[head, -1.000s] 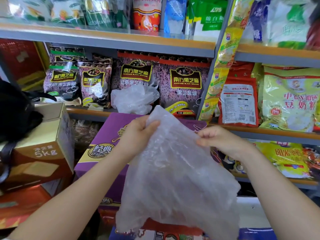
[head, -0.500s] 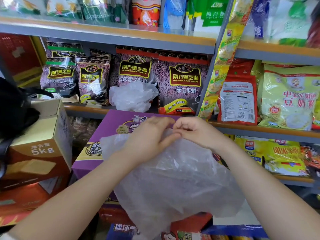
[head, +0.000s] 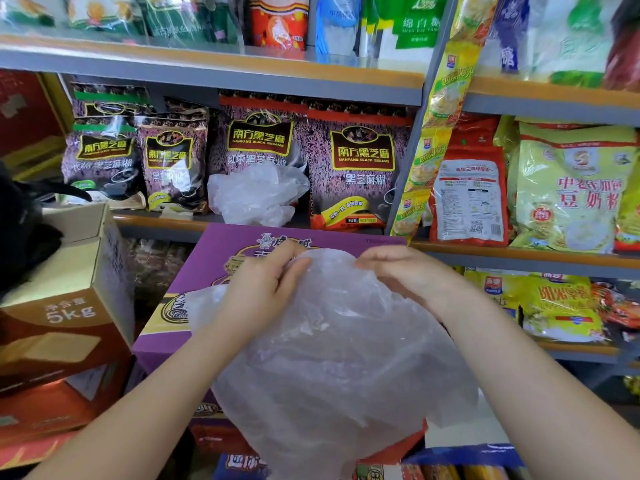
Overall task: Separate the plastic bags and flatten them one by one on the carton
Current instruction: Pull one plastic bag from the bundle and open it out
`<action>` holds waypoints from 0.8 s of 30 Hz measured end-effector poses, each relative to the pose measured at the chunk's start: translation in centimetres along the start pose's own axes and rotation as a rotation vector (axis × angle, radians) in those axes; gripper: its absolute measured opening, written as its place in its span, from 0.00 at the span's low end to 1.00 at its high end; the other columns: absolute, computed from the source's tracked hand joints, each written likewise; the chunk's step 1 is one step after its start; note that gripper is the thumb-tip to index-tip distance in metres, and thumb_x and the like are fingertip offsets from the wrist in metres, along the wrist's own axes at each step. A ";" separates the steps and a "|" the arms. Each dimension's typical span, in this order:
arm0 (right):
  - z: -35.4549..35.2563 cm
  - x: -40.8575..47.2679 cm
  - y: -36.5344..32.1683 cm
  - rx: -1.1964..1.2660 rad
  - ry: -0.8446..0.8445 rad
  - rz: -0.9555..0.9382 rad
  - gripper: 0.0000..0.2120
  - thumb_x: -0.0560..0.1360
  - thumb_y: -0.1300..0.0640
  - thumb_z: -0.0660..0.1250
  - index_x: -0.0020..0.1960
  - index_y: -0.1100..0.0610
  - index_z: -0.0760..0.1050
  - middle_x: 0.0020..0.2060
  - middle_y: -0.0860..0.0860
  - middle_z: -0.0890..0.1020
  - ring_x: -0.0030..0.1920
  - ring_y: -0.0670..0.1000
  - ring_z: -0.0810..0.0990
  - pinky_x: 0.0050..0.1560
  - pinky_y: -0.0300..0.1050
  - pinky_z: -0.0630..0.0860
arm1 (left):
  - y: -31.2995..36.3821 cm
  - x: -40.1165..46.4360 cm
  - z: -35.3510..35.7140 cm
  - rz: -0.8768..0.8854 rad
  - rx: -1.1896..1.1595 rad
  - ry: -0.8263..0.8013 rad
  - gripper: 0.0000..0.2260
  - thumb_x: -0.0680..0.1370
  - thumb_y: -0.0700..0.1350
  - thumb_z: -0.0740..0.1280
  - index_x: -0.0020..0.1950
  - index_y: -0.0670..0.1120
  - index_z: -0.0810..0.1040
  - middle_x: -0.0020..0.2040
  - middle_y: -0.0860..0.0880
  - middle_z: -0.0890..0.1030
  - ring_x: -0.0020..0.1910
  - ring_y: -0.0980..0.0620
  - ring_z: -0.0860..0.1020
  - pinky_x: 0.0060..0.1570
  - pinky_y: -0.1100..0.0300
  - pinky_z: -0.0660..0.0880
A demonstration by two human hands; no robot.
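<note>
Both hands, left hand (head: 266, 289) and right hand (head: 401, 271), pinch clear bag (head: 332, 358) top edge over purple carton (head: 207, 258); flattening step likely; next, lay down, smooth outward

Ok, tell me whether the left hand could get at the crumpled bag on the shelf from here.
Probably yes: the crumpled bag sits just behind the purple carton with nothing between, but the left hand grips the plastic bag first.
</note>
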State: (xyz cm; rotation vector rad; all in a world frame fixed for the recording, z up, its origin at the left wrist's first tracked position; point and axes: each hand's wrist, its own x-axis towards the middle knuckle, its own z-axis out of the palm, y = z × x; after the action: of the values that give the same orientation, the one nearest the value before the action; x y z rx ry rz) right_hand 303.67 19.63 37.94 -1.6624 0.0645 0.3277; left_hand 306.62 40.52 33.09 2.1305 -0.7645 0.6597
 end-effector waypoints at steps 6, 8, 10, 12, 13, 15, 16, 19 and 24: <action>1.3 1.1 -2.1 -0.795 0.210 -0.615 0.05 0.78 0.60 0.62 0.45 0.57 0.75 0.30 0.41 0.75 0.33 0.36 0.73 0.36 0.34 0.66 | -0.5 -1.2 -0.4 0.002 -0.086 -0.195 0.09 0.74 0.56 0.56 0.38 0.54 0.69 0.27 0.56 0.70 0.25 0.62 0.66 0.27 0.72 0.60; 2.5 1.5 -2.6 -0.928 0.212 -0.810 0.05 0.78 0.58 0.62 0.45 0.57 0.75 0.24 0.39 0.72 0.30 0.35 0.72 0.34 0.36 0.64 | 0.0 -0.6 -1.0 -0.075 -0.167 -0.206 0.13 0.72 0.58 0.58 0.32 0.53 0.69 0.27 0.57 0.70 0.26 0.61 0.66 0.28 0.71 0.61; 3.4 1.8 -3.2 -0.946 0.192 -0.892 0.05 0.76 0.57 0.64 0.46 0.57 0.77 0.24 0.41 0.71 0.27 0.37 0.71 0.32 0.34 0.64 | 0.7 0.9 -1.6 -0.191 -0.292 -0.218 0.10 0.69 0.61 0.59 0.36 0.56 0.71 0.30 0.60 0.73 0.29 0.62 0.68 0.30 0.70 0.63; 4.2 2.0 -3.8 -0.772 0.145 -0.831 0.04 0.75 0.58 0.66 0.49 0.57 0.78 0.28 0.46 0.75 0.25 0.40 0.71 0.28 0.29 0.65 | 1.4 2.5 -1.8 -0.235 -0.315 -0.226 0.12 0.69 0.62 0.63 0.42 0.55 0.74 0.31 0.59 0.74 0.29 0.62 0.68 0.30 0.69 0.63; 4.4 1.9 -4.2 -0.615 0.121 -0.752 0.05 0.75 0.59 0.66 0.51 0.56 0.76 0.31 0.49 0.77 0.24 0.41 0.71 0.27 0.31 0.68 | 1.9 3.0 -1.7 -0.231 -0.313 -0.220 0.13 0.70 0.59 0.66 0.43 0.50 0.76 0.30 0.57 0.73 0.28 0.62 0.67 0.29 0.69 0.62; 3.9 1.6 -4.2 -0.378 0.082 -0.623 0.05 0.76 0.59 0.65 0.52 0.54 0.73 0.37 0.49 0.77 0.26 0.43 0.73 0.28 0.35 0.71 | 2.0 3.5 -1.4 -0.237 -0.310 -0.152 0.07 0.74 0.48 0.68 0.40 0.46 0.77 0.26 0.56 0.71 0.25 0.61 0.66 0.27 0.70 0.62; 3.1 1.4 -3.9 -0.390 0.054 -0.586 0.05 0.75 0.57 0.66 0.51 0.53 0.73 0.39 0.47 0.77 0.30 0.42 0.75 0.33 0.36 0.73 | 1.8 3.6 -1.3 -0.259 -0.301 -0.090 0.06 0.75 0.45 0.67 0.38 0.48 0.76 0.26 0.56 0.71 0.25 0.61 0.67 0.28 0.70 0.62; 0.1 0.5 -2.4 -0.650 -0.137 -0.376 0.18 0.63 0.46 0.74 0.49 0.48 0.73 0.45 0.42 0.78 0.45 0.42 0.77 0.49 0.36 0.73 | 0.8 3.4 -1.5 -0.348 -0.334 0.091 0.11 0.77 0.45 0.64 0.35 0.55 0.72 0.30 0.53 0.72 0.27 0.60 0.66 0.29 0.67 0.63; -1.9 1.0 -0.5 -0.881 -0.073 -0.378 0.10 0.74 0.57 0.69 0.38 0.49 0.69 0.39 0.44 0.76 0.39 0.38 0.70 0.43 0.44 0.68 | -1.4 4.3 -2.1 -0.489 -0.389 0.296 0.10 0.77 0.45 0.61 0.36 0.50 0.72 0.31 0.53 0.70 0.32 0.57 0.67 0.34 0.61 0.66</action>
State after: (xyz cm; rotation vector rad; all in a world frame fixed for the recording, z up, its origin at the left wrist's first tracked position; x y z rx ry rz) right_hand 305.12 17.93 38.31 -2.4716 -0.5119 0.1224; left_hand 310.14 41.60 36.48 1.7156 -0.1733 0.4951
